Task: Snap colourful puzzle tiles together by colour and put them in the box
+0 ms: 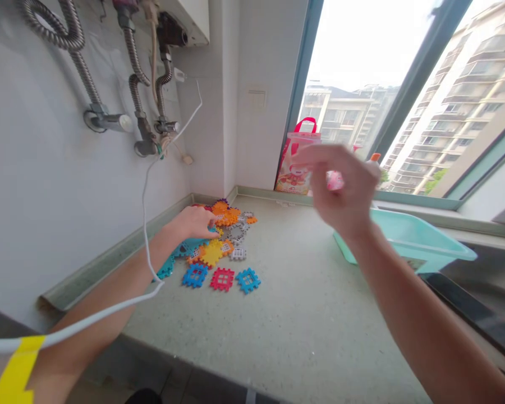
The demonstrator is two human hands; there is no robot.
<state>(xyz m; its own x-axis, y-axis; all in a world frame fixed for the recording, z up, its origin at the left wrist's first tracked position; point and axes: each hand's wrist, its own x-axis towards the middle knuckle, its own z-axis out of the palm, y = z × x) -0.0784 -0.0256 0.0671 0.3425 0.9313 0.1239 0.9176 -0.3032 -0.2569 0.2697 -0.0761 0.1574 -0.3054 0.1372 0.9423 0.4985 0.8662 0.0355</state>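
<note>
Tiles (219, 252) piled in the counter (298, 320) corner by the wall. Left hand (196, 221) lies on the pile, fingers curled down; can't tell if it grips. Right hand (345, 188) is raised and blurred, fingertips pinched on a pink piece (334, 180). Teal basin (408, 235) sits just behind. Bag (297, 168) at the window, print unreadable.

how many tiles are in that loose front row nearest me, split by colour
blue tiles: 2
red tile: 1
total: 3
The pile behind them, under the left hand, overlaps too much to count.
</note>
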